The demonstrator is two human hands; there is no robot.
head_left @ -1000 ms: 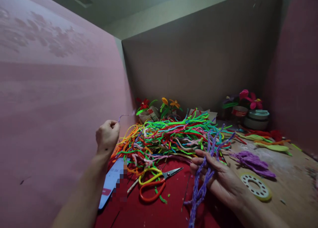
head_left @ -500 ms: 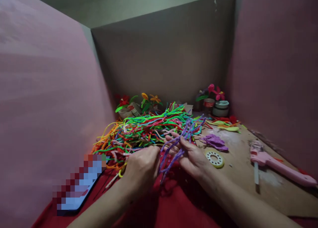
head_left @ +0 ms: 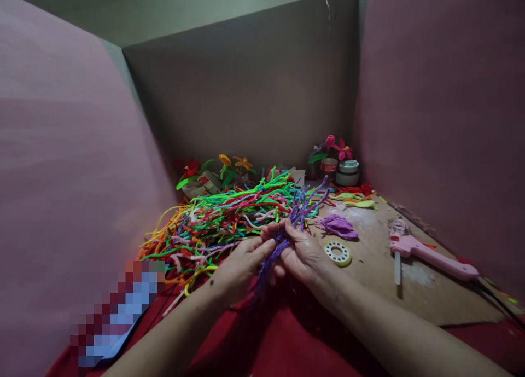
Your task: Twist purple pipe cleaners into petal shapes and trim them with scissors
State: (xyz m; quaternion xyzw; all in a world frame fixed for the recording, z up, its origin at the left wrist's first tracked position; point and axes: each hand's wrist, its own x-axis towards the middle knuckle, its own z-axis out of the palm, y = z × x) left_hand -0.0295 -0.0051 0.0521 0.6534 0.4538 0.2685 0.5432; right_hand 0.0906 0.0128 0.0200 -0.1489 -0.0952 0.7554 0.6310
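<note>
A bundle of purple pipe cleaners [head_left: 296, 215] runs through both my hands over the red cloth [head_left: 283, 338]. My right hand [head_left: 305, 254] lies palm up with its fingers curled round the bundle's middle. My left hand [head_left: 241, 265] presses against the bundle from the left, thumb and fingers closed on the strands. Just beyond the hands spreads a big heap of coloured pipe cleaners [head_left: 221, 218].
A pink glue gun [head_left: 426, 254] lies on the wooden board at right, near a round white and yellow ring [head_left: 337, 253] and a small purple clump [head_left: 337, 226]. Pipe-cleaner flowers [head_left: 229, 166] and jars [head_left: 348, 173] line the back wall. A phone [head_left: 117, 311] lies at left.
My left hand came down from the left wall to meet my right hand on the purple bundle. The view shifted right, bringing the glue gun in and hiding the scissors.
</note>
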